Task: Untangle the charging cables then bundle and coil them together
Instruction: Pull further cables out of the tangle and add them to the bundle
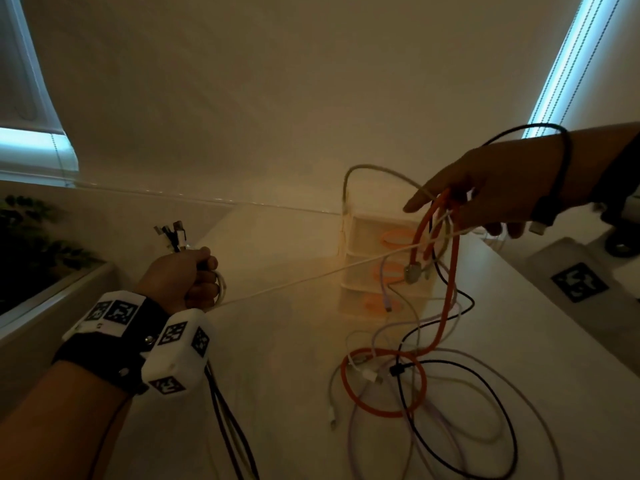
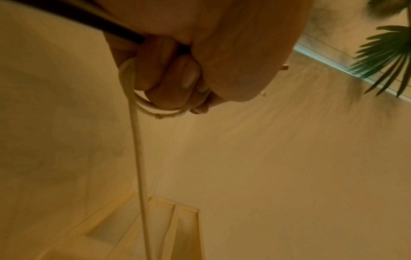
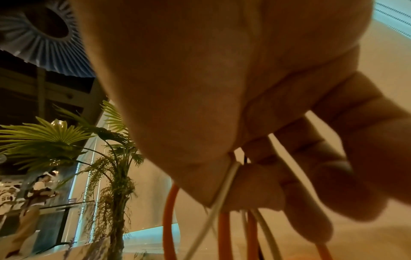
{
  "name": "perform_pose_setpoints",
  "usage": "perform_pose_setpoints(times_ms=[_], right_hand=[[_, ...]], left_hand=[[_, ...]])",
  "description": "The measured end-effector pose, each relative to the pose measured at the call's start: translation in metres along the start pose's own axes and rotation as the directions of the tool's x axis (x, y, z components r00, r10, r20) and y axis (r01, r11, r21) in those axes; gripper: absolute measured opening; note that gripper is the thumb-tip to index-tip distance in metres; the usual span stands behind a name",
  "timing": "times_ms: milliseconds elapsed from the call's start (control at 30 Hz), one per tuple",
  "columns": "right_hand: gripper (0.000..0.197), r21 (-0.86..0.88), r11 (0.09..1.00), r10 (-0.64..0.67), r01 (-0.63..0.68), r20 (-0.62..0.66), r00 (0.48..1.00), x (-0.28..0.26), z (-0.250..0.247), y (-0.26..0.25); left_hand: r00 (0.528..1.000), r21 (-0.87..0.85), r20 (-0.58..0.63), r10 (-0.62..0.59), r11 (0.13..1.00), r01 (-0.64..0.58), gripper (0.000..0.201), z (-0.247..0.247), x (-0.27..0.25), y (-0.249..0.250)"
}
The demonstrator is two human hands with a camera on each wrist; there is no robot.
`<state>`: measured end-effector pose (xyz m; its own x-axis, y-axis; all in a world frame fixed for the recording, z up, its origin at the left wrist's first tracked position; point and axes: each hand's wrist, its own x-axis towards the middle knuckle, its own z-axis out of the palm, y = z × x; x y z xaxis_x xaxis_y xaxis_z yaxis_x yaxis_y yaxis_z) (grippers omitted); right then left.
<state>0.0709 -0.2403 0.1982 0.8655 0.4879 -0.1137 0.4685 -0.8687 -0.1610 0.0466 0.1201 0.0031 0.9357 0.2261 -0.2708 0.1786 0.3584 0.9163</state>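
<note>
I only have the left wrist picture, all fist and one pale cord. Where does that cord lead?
Observer: The white cable runs taut from the left hand to the raised right hand.
Operator: What else is the right one carrying?
Observer: Loops of orange cable hang from its fingers.
Operator: And the rest?
Observer: A tangled pile lies on the table; plug ends stick up from the left fist.

Pale stacked drawer unit (image 1: 363, 268) on the white table (image 1: 277, 393); leafy plant (image 1: 31, 244), possibly in a planter, at left.
</note>
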Motion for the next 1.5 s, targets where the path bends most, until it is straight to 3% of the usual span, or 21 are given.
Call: perform_pose_setpoints(times_ms=[167, 333, 500, 600, 667, 767, 867, 933, 1000, 1033, 1067, 1133, 1200, 1267, 1400, 1500], right_hand=[[0.033, -0.079, 0.996, 0.038, -0.052, -0.166, 0.985, 0.006, 0.004, 0.021], [0.036, -0.168, 0.962, 0.137, -0.214, -0.38, 0.915, -0.003, 0.0, 0.05], [0.04, 0.193, 0.974, 0.144, -0.122, -0.106, 0.984, -0.003, 0.029, 0.044], [0.043, 0.196, 0.981, -0.013, 0.002, 0.053, 0.999, 0.002, 0.06, 0.021], [0.043, 0.167, 0.984, -0.09, 0.059, 0.18, 0.98, 0.004, 0.075, 0.004], [0.035, 0.116, 0.993, -0.063, 0.023, 0.36, 0.931, 0.007, 0.078, -0.018], [0.015, -0.014, 1.0, 0.031, -0.028, 0.351, 0.936, 0.011, 0.07, -0.029], [0.017, -0.09, 0.995, 0.058, -0.043, 0.17, 0.984, 0.011, 0.066, -0.03], [0.016, 0.056, 0.998, -0.008, 0.018, -0.169, 0.986, 0.011, 0.068, -0.033], [0.012, 0.243, 0.964, -0.025, 0.103, -0.305, 0.952, 0.008, 0.073, -0.039], [0.007, 0.461, 0.865, -0.015, 0.197, -0.369, 0.929, 0.006, 0.083, -0.049], [0.015, 0.745, 0.603, -0.008, 0.284, -0.351, 0.936, 0.005, 0.113, -0.071], [0.038, 0.827, 0.503, -0.007, 0.249, -0.284, 0.959, 0.013, 0.151, -0.085], [0.046, 0.839, 0.511, -0.021, 0.186, -0.205, 0.979, 0.017, 0.181, -0.094], [0.009, 0.825, 0.554, -0.119, 0.114, -0.057, 0.991, 0.008, 0.208, -0.079], [0.025, 0.84, 0.536, -0.016, 0.088, -0.095, 0.995, 0.006, 0.213, -0.051]], left_hand=[[0.995, 0.035, -0.096, -0.016, 0.999, 0.019, 0.042, -0.009, 0.003, 0.005], [0.971, 0.05, -0.237, 0.03, 0.999, -0.019, 0.042, -0.02, 0.006, 0.008], [0.99, 0.058, -0.133, 0.053, 0.997, -0.045, 0.042, 0.0, -0.002, 0.006], [0.994, 0.008, -0.083, 0.072, 0.997, -0.072, 0.042, 0.015, -0.011, 0.003], [0.993, -0.018, -0.07, 0.097, 0.995, -0.099, 0.042, 0.022, -0.016, 0.0], [0.99, -0.051, -0.047, 0.134, 0.989, -0.136, 0.042, 0.033, -0.024, -0.005], [0.991, -0.152, 0.029, 0.132, 0.98, -0.126, 0.044, 0.044, -0.031, -0.007], [0.986, -0.233, 0.108, 0.124, 0.968, -0.096, 0.044, 0.051, -0.036, -0.008], [0.974, -0.315, 0.187, 0.127, 0.947, -0.063, 0.044, 0.059, -0.042, -0.012], [0.966, -0.354, 0.224, 0.133, 0.934, -0.047, 0.044, 0.064, -0.046, -0.015], [0.956, -0.39, 0.256, 0.145, 0.92, -0.036, 0.043, 0.07, -0.049, -0.019], [0.934, -0.454, 0.307, 0.183, 0.891, -0.025, 0.041, 0.081, -0.056, -0.026], [0.916, -0.506, 0.335, 0.222, 0.862, -0.023, 0.04, 0.089, -0.061, -0.03], [0.903, -0.549, 0.346, 0.255, 0.836, -0.026, 0.04, 0.091, -0.063, -0.03], [0.898, -0.587, 0.333, 0.286, 0.808, -0.04, 0.041, 0.079, -0.057, -0.022], [0.901, -0.591, 0.338, 0.27, 0.807, -0.02, 0.04, 0.066, -0.051, -0.013]])
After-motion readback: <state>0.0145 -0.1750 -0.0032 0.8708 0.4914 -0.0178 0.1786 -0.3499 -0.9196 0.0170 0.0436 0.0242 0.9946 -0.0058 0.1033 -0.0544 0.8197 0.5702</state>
